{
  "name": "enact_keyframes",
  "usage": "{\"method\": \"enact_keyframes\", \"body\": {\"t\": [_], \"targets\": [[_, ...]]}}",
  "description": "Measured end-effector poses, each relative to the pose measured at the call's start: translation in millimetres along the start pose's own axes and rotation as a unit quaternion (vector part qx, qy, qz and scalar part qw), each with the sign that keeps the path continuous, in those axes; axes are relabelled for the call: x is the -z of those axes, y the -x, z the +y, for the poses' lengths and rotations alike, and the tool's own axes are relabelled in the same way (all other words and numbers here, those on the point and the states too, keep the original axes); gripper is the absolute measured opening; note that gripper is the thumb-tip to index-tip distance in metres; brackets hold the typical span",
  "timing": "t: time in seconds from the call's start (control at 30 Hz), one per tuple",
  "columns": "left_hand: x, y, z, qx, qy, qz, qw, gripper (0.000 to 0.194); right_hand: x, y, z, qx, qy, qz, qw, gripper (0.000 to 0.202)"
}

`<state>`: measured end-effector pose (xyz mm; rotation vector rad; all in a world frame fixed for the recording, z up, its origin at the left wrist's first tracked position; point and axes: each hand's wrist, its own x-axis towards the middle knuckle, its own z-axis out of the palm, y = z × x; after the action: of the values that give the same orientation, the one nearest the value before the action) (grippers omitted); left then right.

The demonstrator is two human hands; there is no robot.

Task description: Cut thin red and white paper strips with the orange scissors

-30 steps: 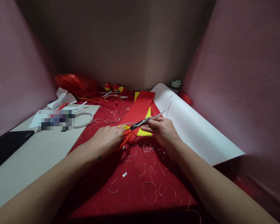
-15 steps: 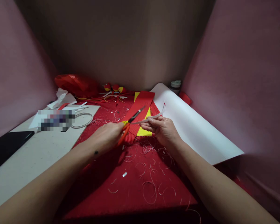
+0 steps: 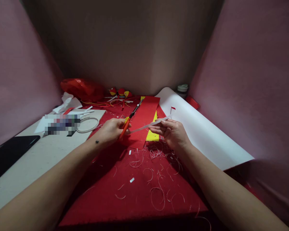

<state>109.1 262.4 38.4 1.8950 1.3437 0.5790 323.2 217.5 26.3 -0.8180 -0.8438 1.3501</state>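
My left hand point(image 3: 114, 130) is closed around scissors point(image 3: 125, 125) with orange and yellow handles. Their dark blades point up and away over the red corrugated paper point(image 3: 146, 110) and look closed together. My right hand point(image 3: 172, 130) pinches a thin whitish strip point(image 3: 144, 127) between thumb and fingers. One end of that strip reaches left to the fingertips of my left hand; whether they grip it I cannot tell. The other end bends up beyond my right hand and shows a red tip. Yellow corrugated paper point(image 3: 153, 136) lies partly under the red paper.
Thin curled offcuts point(image 3: 156, 153) litter the red cloth point(image 3: 106, 202). A large curved white sheet point(image 3: 197, 131) lies to the right. On the left board point(image 3: 21, 173) are a black flat device point(image 3: 12, 155) and a cable loop point(image 3: 97, 120). Small red-and-yellow figures point(image 3: 121, 92) stand behind.
My left hand has moved slightly left, and the scissors have swung to point more steeply away, off the strip. My right hand has shifted a little right in view, still holding the strip.
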Motion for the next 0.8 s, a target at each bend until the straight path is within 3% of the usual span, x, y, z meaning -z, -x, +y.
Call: {"method": "enact_keyframes", "body": {"t": [0.3,0.43,0.57,0.8], "targets": [[3.8,8.7,18.9,0.035,0.056,-0.046,0.997,0.012,4.2,-2.3,-2.7,0.037,-0.009,0.012,0.999,0.005],[0.6,12.0,24.5,0.046,0.105,-0.026,0.993,0.014,0.6,2.0,2.9,0.003,0.026,-0.036,0.999,0.013],[-4.2,16.9,29.2,0.030,0.104,-0.028,0.994,0.013,-7.3,8.0,15.8,-0.046,0.055,-0.087,0.994,0.018],[-12.3,20.2,28.0,-0.029,0.027,-0.046,0.998,0.012,-12.6,10.7,24.1,-0.053,0.081,-0.082,0.992,0.015]]}}
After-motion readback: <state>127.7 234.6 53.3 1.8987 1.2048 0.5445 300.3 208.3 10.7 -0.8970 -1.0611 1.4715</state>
